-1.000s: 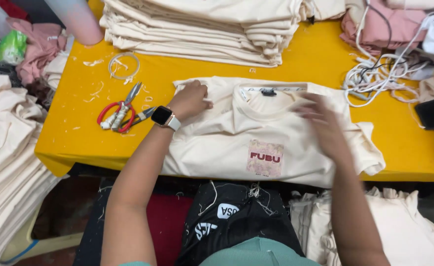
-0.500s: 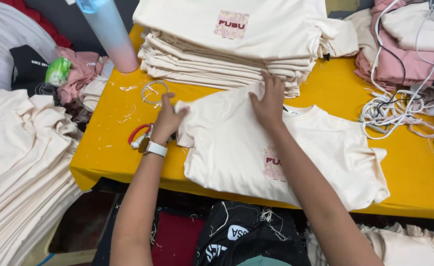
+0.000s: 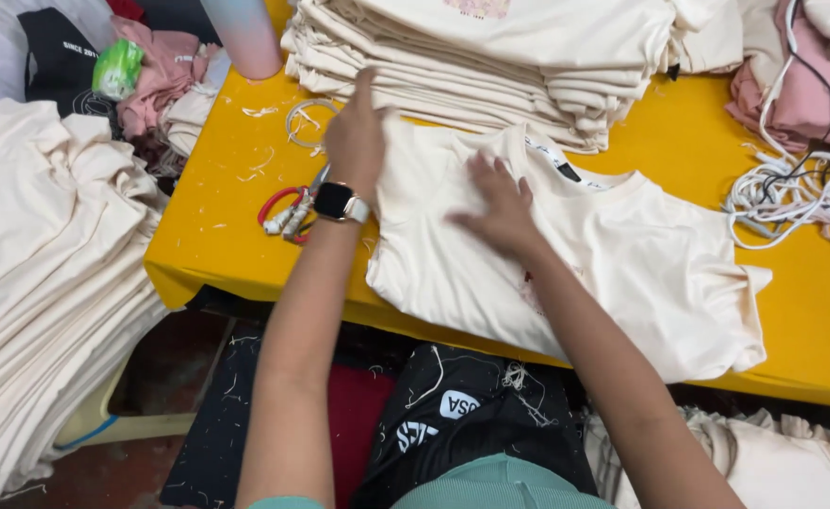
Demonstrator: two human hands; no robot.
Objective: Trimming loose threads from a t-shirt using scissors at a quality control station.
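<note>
Both hands [image 3: 357, 141] [image 3: 495, 203] flat on cream tee [image 3: 622, 273].

T-shirt [image 3: 622, 273] on table [image 3: 212, 236] — stack [image 3: 490, 57] behind, scissors [image 3: 288, 212] probably left.

Cream T-shirt [image 3: 613, 273] lies flat on the yellow table [image 3: 217, 226], collar toward the far edge. Right hand [image 3: 500, 203] pressed palm-down on the shirt's left half, fingers spread. Left hand [image 3: 357, 141] at the shirt's left edge, fingers raised; black smartwatch [image 3: 338, 201] on that wrist. Red-handled scissors [image 3: 283, 212] just left of the shirt. Stack of folded cream shirts [image 3: 490, 66] directly behind it. Tangle of white cords [image 3: 792, 193] to the shirt's right.
</note>
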